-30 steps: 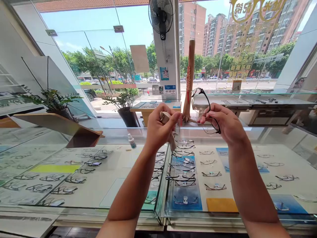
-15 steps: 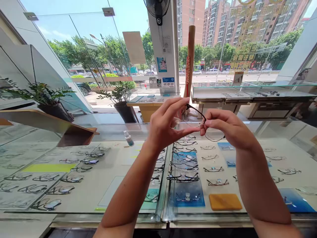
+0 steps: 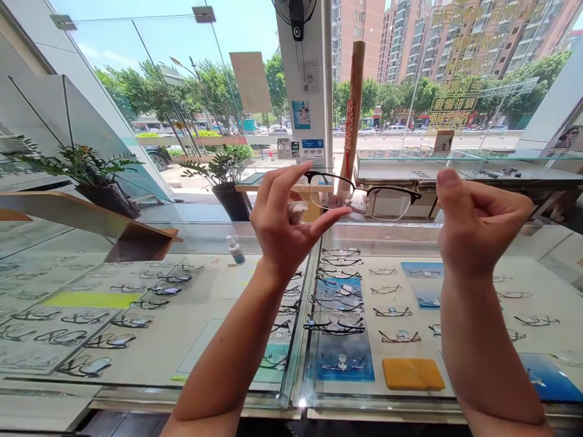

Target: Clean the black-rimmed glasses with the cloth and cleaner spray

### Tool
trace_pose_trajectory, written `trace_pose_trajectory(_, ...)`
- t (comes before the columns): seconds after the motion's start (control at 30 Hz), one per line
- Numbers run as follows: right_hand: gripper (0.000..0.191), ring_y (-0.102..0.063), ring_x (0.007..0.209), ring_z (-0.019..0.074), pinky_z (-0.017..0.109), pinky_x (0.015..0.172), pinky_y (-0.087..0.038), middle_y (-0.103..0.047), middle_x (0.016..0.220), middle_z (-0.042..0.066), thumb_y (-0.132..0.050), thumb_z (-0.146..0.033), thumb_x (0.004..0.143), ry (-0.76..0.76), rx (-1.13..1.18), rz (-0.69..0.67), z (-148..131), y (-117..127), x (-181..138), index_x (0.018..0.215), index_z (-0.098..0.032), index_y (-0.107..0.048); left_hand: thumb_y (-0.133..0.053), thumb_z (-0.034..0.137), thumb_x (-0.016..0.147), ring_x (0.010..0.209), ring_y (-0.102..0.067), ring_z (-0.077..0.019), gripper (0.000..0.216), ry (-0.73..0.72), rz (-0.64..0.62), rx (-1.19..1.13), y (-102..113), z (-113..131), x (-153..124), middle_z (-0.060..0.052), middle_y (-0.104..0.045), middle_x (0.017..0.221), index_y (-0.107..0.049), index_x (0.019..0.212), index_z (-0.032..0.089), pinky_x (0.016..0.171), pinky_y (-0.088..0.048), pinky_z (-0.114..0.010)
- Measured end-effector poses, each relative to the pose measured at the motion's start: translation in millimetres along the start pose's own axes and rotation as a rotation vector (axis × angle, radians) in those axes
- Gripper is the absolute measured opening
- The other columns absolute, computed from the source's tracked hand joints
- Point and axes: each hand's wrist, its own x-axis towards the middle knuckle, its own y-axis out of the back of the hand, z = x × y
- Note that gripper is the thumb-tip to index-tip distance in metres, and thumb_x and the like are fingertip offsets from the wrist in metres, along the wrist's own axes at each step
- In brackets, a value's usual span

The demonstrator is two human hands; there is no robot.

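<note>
The left hand (image 3: pixel 285 227) pinches the glasses (image 3: pixel 364 199) by one lens rim, held up above the glass desk (image 3: pixel 204 340); the right hand (image 3: pixel 476 227), loosely curled, grips nothing. One-sided hold could let them slip onto the glass

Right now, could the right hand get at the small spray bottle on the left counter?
Probably not directly: the spray bottle stands left of the left hand, whose arm and glasses lie between it and the right hand.

2 hands (image 3: pixel 285 227), 1 held specs (image 3: pixel 364 197), 1 spray btl (image 3: pixel 234 250), 2 plants (image 3: pixel 82 173), 1 fan (image 3: pixel 296 12), 1 orange pad (image 3: pixel 412 373).
</note>
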Motion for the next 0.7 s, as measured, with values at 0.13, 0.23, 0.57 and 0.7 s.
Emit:
trace_pose_trajectory(0.13, 0.047, -0.044, 0.06, 0.0149, 0.034, 0.062, -0.043, -0.035, 0.063, -0.002, -0.064, -0.044, 0.105, 0.02, 0.088, -0.1, 0.3, -0.1, 2.6, 0.068, -0.023, -0.045, -0.088, 0.068, 0.079, 0.106, -0.072, -0.0266, 0.072, -0.005, 0.072, 0.02, 3.9, -0.6, 1.7, -0.009, -0.071, 0.125, -0.066, 0.134, 0.028, 0.088, -0.061, -0.041)
trace_pose_trajectory(0.23, 0.017, -0.063, 0.087, 0.0203, 0.037, 0.076, -0.052, -0.064, 0.095, 0.003, -0.069, -0.039, 0.095, 0.062, 0.111, -0.201, -0.2, -0.8, 4.3, 0.102, -0.024, -0.066, -0.089, 0.062, 0.082, 0.105, -0.072, -0.0264, 0.068, 0.032, 0.092, -0.016, 3.5, -4.7, 0.5, -0.009, -0.069, 0.128, -0.065, 0.135, 0.028, 0.087, -0.059, -0.041)
trace_pose_trajectory(0.57, 0.048, -0.065, 0.107, 0.0286, 0.046, 0.094, -0.057, -0.066, 0.122, 0.008, -0.084, -0.044, 0.09, 0.186, -0.067, -0.34, -15.8, -0.4, -3.1, 0.131, -0.026, -0.066, -0.089, 0.059, 0.084, 0.085, -0.069, -0.0186, 0.064, 0.106, 0.097, -0.031, 4.1, 1.9, 0.7, -0.007, -0.069, 0.12, -0.067, 0.134, 0.025, 0.08, -0.056, -0.037)
trace_pose_trajectory(0.7, 0.05, -0.066, 0.103, 0.0271, 0.045, 0.092, -0.058, -0.068, 0.12, 0.008, -0.085, -0.05, 0.091, 0.182, -0.076, -0.334, -15.7, -0.7, -3.8, 0.132, -0.028, -0.067, -0.087, 0.06, 0.086, 0.101, -0.071, -0.0232, 0.063, 0.093, 0.099, -0.015, 5.3, 4.3, 1.8, -0.008, -0.069, 0.119, -0.067, 0.133, 0.024, 0.083, -0.058, -0.037)
